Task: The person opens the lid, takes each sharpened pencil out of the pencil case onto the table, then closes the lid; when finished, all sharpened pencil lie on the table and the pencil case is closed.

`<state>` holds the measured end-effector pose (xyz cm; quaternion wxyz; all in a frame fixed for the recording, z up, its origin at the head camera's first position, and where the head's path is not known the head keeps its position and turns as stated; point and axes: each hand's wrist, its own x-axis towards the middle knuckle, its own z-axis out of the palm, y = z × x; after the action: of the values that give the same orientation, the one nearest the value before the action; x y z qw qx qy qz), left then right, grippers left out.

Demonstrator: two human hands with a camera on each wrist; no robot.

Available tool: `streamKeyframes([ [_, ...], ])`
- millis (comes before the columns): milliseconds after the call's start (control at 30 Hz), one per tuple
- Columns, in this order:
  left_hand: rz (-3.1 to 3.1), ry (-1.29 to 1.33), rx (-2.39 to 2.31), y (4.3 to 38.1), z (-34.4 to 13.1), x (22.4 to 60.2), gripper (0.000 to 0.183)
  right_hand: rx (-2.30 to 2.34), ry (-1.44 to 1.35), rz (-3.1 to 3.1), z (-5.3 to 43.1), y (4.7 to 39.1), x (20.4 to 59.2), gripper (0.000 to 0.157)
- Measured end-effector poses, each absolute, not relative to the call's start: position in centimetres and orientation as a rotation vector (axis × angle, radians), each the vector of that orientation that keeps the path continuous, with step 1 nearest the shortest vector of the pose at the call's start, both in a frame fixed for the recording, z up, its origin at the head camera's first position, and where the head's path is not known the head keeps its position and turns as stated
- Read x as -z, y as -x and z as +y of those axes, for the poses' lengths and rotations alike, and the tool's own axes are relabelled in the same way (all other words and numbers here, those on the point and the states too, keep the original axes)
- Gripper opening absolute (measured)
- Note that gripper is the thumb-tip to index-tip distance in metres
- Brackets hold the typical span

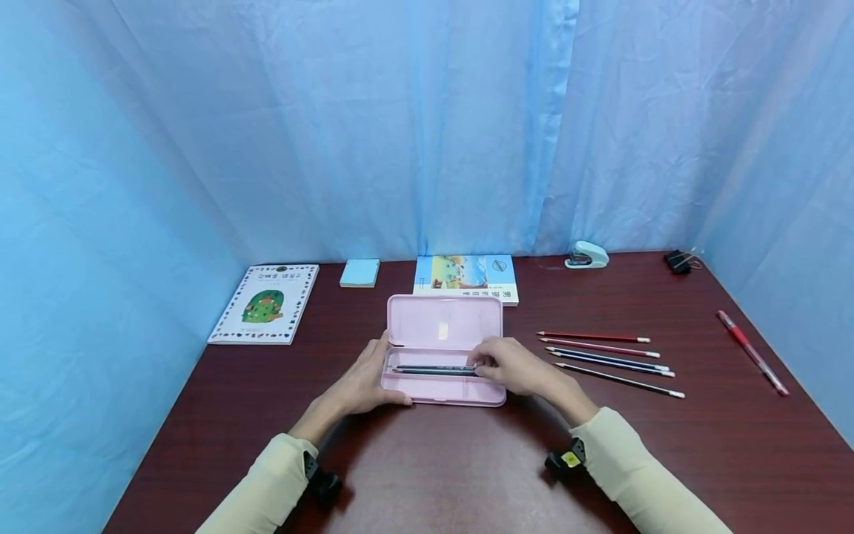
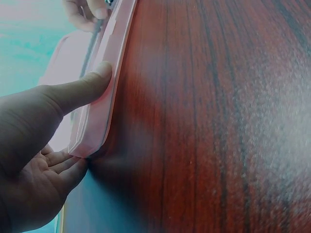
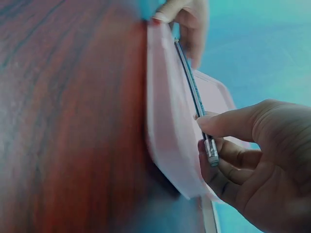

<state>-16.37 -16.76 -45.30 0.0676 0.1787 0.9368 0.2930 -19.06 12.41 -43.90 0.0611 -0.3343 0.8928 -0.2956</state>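
Observation:
A pink pencil case (image 1: 443, 391) lies with its lid (image 1: 416, 320) raised at the back. My left hand (image 1: 363, 380) holds its left end, the thumb (image 2: 92, 85) along the front wall and the other fingers round the end. My right hand (image 1: 510, 363) is over the right part of the case. Between thumb and fingers it pinches a dark pencil (image 3: 192, 82) close to the metal band and eraser. This pencil stretches lengthwise over the case's rear compartment, its far end towards my left hand.
Several pencils (image 1: 610, 361) lie right of the case, with a red pen (image 1: 752, 352) farther right. Along the back are a picture book (image 1: 467, 276), a sticky-note pad (image 1: 359, 272), a mint stapler (image 1: 587, 255) and a black binder clip (image 1: 679, 261). A white book (image 1: 265, 304) lies left.

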Motion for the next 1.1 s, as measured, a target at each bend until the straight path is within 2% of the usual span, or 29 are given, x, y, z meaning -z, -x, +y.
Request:
streamKeyframes([
  [300,2.830,-0.526,-0.893,16.4,-16.7,45.2,0.124,0.953,0.937,2.872,20.3,17.6,43.4,0.013],
  [667,2.840,-0.517,-0.873,16.2,-16.6,45.2,0.124,0.829,0.496,3.057,31.0,12.4,44.4,0.021],
  [867,2.839,-0.483,-0.856,16.2,-16.6,45.2,0.125,0.808,0.414,3.140,33.3,11.0,45.3,0.016],
  [1100,2.828,-0.482,-0.861,16.4,-16.5,45.3,0.125,0.778,0.428,3.240,34.1,10.5,46.3,0.020],
])
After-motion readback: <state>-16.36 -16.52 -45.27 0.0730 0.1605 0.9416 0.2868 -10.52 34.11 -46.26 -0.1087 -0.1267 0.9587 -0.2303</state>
